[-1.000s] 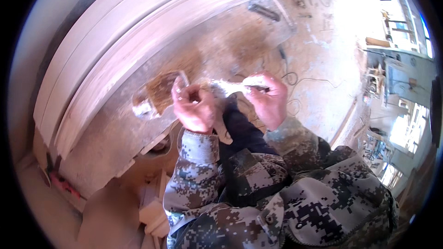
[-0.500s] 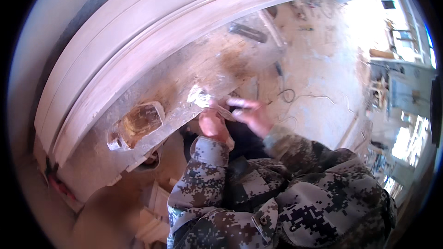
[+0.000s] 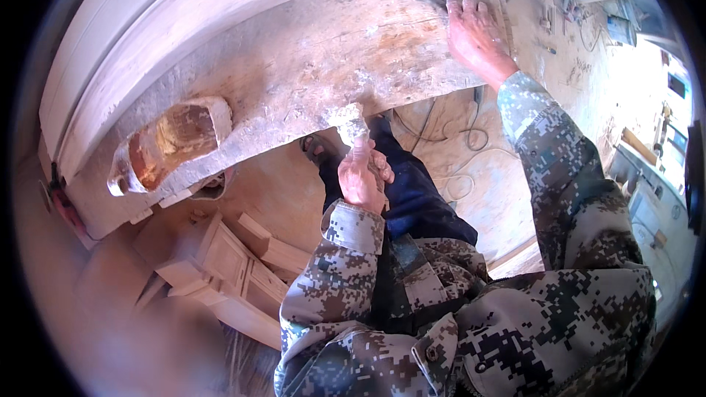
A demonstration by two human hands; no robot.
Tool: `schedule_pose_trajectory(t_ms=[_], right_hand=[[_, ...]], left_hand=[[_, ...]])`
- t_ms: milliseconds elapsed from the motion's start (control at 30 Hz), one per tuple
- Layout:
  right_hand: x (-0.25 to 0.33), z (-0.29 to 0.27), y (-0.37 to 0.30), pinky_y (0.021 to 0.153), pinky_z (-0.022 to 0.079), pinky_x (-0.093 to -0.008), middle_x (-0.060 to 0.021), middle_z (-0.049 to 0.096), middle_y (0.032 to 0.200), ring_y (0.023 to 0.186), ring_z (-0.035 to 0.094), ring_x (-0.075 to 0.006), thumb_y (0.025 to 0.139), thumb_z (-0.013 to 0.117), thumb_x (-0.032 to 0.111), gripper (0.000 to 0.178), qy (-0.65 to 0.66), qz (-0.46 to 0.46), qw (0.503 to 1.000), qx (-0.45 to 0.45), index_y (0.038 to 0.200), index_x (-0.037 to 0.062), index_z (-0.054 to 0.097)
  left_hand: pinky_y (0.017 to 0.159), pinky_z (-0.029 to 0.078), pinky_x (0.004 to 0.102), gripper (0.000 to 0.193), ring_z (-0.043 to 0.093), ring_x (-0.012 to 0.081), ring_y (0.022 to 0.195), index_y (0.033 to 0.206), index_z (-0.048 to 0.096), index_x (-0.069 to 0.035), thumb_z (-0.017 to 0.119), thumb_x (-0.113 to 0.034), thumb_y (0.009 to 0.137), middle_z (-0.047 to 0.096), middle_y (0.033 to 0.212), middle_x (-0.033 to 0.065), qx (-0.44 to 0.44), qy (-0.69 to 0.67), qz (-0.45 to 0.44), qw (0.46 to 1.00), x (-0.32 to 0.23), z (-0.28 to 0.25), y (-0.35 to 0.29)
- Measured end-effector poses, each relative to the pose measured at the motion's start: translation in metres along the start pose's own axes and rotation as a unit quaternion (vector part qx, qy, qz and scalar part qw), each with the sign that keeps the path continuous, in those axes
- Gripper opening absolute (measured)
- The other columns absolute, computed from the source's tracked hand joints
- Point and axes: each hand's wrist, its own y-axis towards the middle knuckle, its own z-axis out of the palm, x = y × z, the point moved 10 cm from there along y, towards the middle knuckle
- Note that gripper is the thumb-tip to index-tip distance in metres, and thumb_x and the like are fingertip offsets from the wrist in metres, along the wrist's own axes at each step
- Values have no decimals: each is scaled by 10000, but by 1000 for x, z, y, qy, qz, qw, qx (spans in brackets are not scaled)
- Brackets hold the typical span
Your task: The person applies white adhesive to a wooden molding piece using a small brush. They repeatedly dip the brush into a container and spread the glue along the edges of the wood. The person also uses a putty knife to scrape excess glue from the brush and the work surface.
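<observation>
My left hand (image 3: 363, 179) holds a scraper (image 3: 351, 125) caked in rough, lumpy white paste. The table (image 3: 309, 59) looks like old wood, dull and scratchy. On the left, the cut-open tub (image 3: 221, 119) looks like plastic, a bit shiny and crusty. The far white boards (image 3: 173, 51) look smooth. My sleeves (image 3: 327, 272) are soft, dull cloth. The wood pieces (image 3: 234, 265) near left look bare.

No text, label, number or sign is legible. Right of the worktop (image 3: 294, 66), dark scribble-like marks (image 3: 581, 68) on the floor (image 3: 555, 114) are too small and blurred to make out as letters or figures.
</observation>
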Motion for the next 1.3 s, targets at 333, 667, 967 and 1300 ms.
schedule_pose_trajectory(t_ms=[333,667,967,1300], right_hand=[[9,18,-101,849,543,-293,-156,615,1243,1015,635,-175,954,570,87,560,664,152,729,70,1467,-39,384],[97,59,-227,855,458,-204,-68,634,1184,976,547,-45,973,509,-18,490,767,181,602,128,1452,-63,415],[120,46,-224,939,445,-239,-95,622,1234,1075,558,-87,932,471,-75,524,767,154,615,102,1452,-46,418],[139,49,-220,988,438,-266,-119,629,1265,1137,553,-120,926,485,-74,488,751,150,635,103,1413,-47,474]], left_hand=[[399,358,290,438,466,141,451,1008,538,-29,606,-461,972,509,643,39,-18,46,-59,997,18,-30,-14],[378,349,284,456,459,141,442,1083,523,-11,517,-461,1010,511,641,36,-38,41,-61,997,14,-44,14],[368,308,277,423,419,116,424,1014,533,-12,517,-434,1019,477,607,29,-22,108,-3,994,6,-34,2],[413,343,304,382,460,136,472,1018,555,-49,482,-424,1021,509,650,21,-44,51,-64,996,9,-34,4]])
